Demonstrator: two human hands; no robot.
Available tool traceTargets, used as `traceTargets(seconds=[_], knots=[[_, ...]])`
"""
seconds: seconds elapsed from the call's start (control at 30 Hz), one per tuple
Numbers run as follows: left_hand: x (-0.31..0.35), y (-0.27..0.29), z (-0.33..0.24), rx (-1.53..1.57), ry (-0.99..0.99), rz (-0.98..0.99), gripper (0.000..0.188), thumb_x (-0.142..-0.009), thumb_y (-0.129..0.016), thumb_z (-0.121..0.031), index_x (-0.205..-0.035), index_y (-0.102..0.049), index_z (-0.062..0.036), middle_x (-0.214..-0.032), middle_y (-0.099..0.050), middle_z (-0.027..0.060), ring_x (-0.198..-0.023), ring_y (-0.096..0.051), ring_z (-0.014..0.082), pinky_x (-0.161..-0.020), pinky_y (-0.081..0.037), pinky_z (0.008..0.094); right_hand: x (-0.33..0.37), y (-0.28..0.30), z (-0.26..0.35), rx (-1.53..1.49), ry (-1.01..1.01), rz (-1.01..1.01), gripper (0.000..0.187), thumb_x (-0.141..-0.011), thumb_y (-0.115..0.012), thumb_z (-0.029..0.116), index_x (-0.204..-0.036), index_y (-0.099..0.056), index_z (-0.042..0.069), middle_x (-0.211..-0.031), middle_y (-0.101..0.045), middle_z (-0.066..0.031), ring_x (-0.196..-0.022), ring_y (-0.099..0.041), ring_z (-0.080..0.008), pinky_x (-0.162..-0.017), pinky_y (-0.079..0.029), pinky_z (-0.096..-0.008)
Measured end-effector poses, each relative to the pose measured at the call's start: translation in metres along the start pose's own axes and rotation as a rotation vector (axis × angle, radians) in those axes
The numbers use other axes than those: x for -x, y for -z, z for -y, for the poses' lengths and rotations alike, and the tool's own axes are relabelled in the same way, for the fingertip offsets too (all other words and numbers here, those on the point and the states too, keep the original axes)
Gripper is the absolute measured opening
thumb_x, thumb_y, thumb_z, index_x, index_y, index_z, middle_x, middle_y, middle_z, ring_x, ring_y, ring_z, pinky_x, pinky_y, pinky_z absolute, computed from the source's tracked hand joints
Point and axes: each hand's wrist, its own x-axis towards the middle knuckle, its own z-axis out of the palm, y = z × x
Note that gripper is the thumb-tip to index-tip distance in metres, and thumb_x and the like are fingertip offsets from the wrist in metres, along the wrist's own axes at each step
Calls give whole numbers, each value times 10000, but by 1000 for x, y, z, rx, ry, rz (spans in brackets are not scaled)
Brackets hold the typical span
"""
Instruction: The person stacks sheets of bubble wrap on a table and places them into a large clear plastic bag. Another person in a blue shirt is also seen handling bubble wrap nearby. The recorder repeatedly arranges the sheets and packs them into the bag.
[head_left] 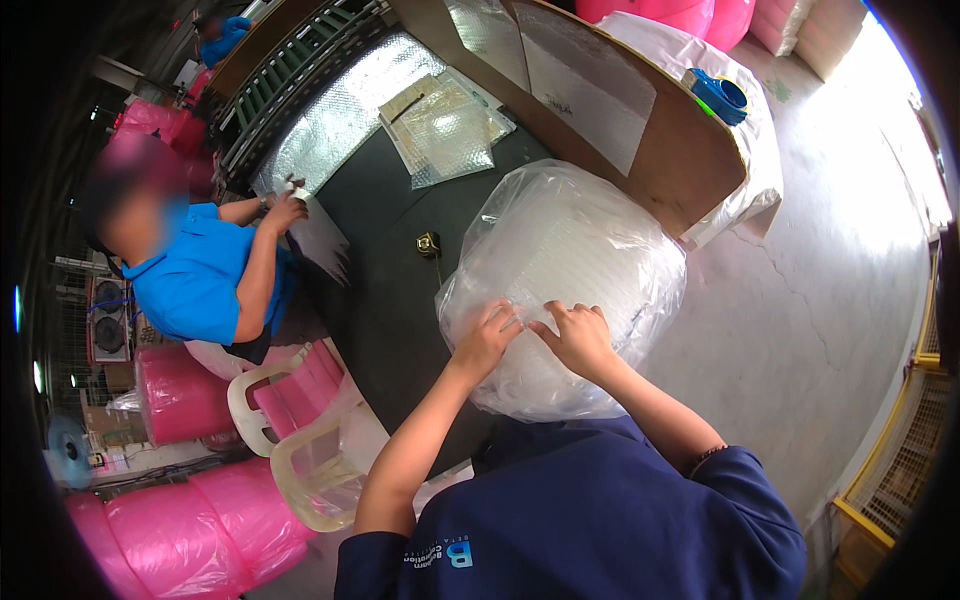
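Both my hands, left hand (487, 335) and right hand (577, 335), pinch the clear plastic bag (560, 270) with closed fingers. I'd keep the film taut between the fingertips, pulling evenly so it doesn't tear.

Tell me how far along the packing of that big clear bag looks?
Done: the clear plastic bag on the dark table is already bulging with white sheets. In hand: the left hand and right hand both press and pinch the plastic on its near side. Left: I cannot tell whether the bag is sealed; no tape shows there, and a blue tape dispenser sits untouched.
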Motion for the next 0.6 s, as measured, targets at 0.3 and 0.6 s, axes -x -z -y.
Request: traceTargets(seconds=[0.3,0.6], knots=[[0,17,-12,-50,-108,46,271,-733,-555,-4,-974,-544,-126,-1019,-558,10,-981,-530,174,-833,-409,363,-7,-17,-17,216,77,54,188,-754,-605,194,-881,-628,58,-799,-648,-87,-846,-584,-254,-761,-407,-376],[-17,15,-3,155,3,103,172,-798,-567,-35,-950,-516,-97,-994,-564,43,-980,-508,227,-787,-402,385,5,3,9,151,65,56,276,-795,-589,290,-875,-544,29,-815,-626,-120,-816,-607,-277,-697,-480,-381]])
